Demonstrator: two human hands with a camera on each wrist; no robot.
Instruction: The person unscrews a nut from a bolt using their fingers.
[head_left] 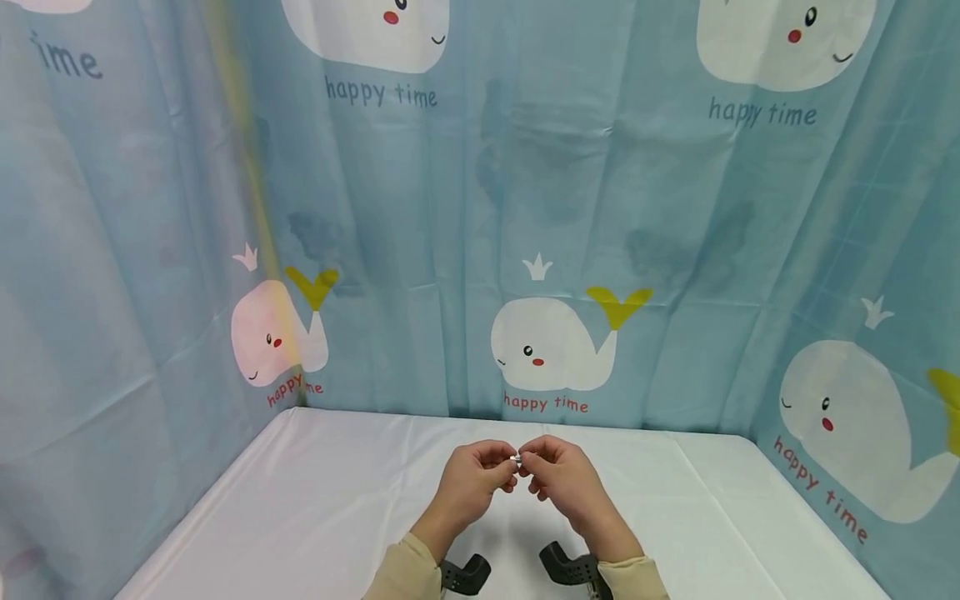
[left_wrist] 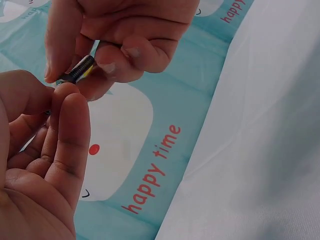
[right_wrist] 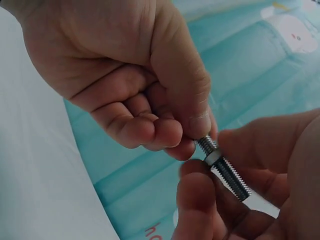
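Both hands meet above the middle of the white table [head_left: 315, 500]. Between them is a small threaded metal bolt [head_left: 515, 459] [right_wrist: 230, 177] [left_wrist: 80, 69] with a nut [right_wrist: 212, 158] on its shaft. My right hand [head_left: 534, 465] [right_wrist: 195, 137] pinches one end of the bolt between thumb and curled fingers. My left hand [head_left: 501, 468] [right_wrist: 200, 172] pinches the nut with thumb and fingertip, and the rest of the shaft lies along its fingers. In the left wrist view my left hand's fingers [left_wrist: 70, 125] come up from below to the bolt, with my right hand [left_wrist: 92, 65] above.
A blue curtain [head_left: 480, 208] printed with white whales and "happy time" encloses the table on the back, left and right. Black wrist-camera mounts [head_left: 465, 573] [head_left: 570, 567] sit on both beige sleeves near the front edge.
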